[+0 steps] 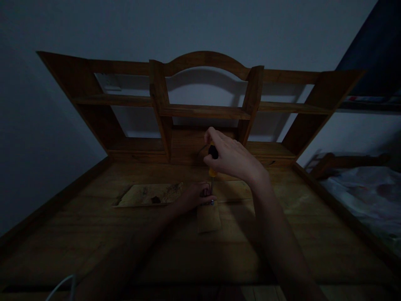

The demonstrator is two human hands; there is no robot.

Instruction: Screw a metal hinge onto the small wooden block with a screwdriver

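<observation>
My right hand (230,152) is closed around the yellow and black handle of a screwdriver (213,172), above the desk. The shaft points almost straight down to a small shiny metal piece (212,202), too dim to make out clearly. Beside the screwdriver's tip is my left hand (199,195), its fingers curled and pressed together at the metal piece; what they pinch is mostly hidden. A small light wooden piece (209,220) lies under this spot, with a longer pale board (234,191) behind and to the right.
A stained, rough-edged board (140,195) lies left of my hands on the wooden desk (103,238). Wooden shelves (205,110) rise along the desk's back. Raised edges (332,213) run down the sides. A white cable (61,286) shows at bottom left, plastic wrapping (363,192) at right.
</observation>
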